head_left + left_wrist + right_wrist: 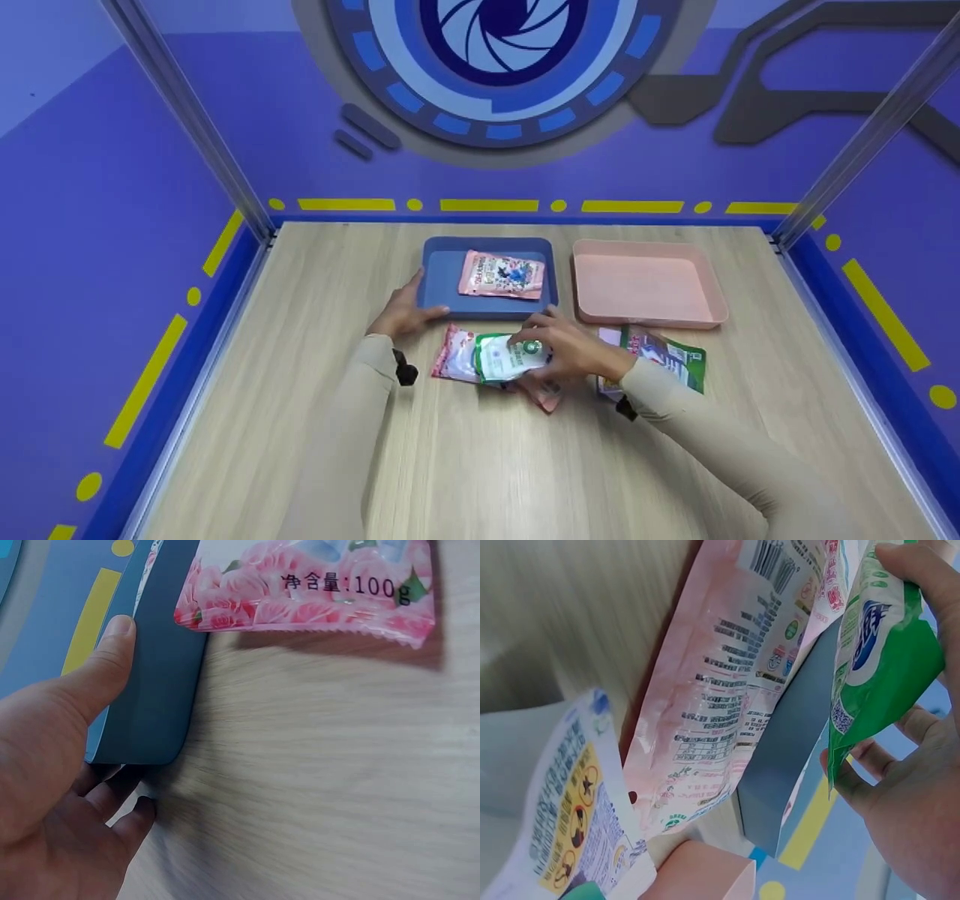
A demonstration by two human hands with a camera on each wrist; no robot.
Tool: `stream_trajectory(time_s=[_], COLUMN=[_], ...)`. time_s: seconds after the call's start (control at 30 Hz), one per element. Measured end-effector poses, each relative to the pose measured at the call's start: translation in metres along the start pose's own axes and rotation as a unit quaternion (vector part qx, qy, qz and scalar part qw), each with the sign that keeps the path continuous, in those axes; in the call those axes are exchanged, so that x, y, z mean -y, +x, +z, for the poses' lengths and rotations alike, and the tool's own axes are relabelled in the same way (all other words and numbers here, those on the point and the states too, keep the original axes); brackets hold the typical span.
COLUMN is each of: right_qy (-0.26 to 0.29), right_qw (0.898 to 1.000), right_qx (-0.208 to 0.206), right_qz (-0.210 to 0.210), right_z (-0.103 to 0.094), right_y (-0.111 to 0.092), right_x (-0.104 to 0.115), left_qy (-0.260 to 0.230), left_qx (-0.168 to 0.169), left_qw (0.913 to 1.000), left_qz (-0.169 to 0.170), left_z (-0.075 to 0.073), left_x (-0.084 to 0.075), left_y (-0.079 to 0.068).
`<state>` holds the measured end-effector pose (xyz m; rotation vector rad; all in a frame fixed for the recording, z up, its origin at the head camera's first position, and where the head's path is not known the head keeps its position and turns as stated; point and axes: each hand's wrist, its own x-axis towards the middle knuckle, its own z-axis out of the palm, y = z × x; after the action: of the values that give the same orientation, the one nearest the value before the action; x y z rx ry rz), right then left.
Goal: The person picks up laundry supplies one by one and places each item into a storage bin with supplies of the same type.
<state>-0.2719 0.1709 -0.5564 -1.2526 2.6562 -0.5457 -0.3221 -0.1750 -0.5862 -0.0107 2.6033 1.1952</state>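
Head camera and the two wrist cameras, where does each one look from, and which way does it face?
Head: worn on the head, looking forward and down at the table and back wall; left hand, right hand and both sleeves show.
Left wrist: worn there, facing the left hand holding a corner of the blue tray; only that hand shows.
Right wrist: worn there, facing the right hand pinching the green-and-white packet; only that hand shows.
Shared: the blue tray appears in both wrist views.

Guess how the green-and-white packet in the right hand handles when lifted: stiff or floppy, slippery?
The green-and-white packet probably bends easily, as its edges look thin. Its shiny surface may make it a little slippery. It is likely light, since the right hand alone holds it.
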Motion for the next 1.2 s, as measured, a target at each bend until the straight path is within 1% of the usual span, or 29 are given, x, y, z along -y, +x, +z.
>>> stream_trajectory(time_s=[0.07, 0.3, 0.63, 0.87, 1.07, 1.2], right_qy=[0.004, -0.014, -0.007, -0.012, -0.014, -0.019], right_qw=[1.000, 1.000, 1.000, 1.000, 0.999, 0.999], right_qx=[-0.002, -0.021, -0.013, -0.025, -0.029, -0.037], right_qz=[0.001, -0.017, 0.012, 0.005, 0.015, 0.010], right_z=[-0.0009, -0.0018, -0.0059, -0.0069, -0.0074, -0.0084], right_y=[-0.0003, -0.0004, 0.0006, 0.0009, 0.0008, 0.0003], right_x=[0.0000, -0.0014, 0.0002, -0.0001, -0.0002, -0.0009], left_qy=[-0.001, -0.003, -0.007, -0.003, -0.002, 0.001], left_qx=[0.000, 0.001, 0.000, -0.002, -0.001, -0.001], left_qw=[1.0000, 1.0000, 0.9999, 1.0000, 1.0000, 1.0000], left_qz=[-0.001, 0.004, -0.012, -0.008, -0.006, 0.001], left_z=[0.0000, 0.0000, 0.0011, 0.0013, 0.0012, 0.0016], left_x=[0.0000, 0.0013, 0.0001, 0.0009, 0.0005, 0.0007], left_y=[0.0000, 0.0005, 0.0007, 0.0003, 0.0007, 0.0015])
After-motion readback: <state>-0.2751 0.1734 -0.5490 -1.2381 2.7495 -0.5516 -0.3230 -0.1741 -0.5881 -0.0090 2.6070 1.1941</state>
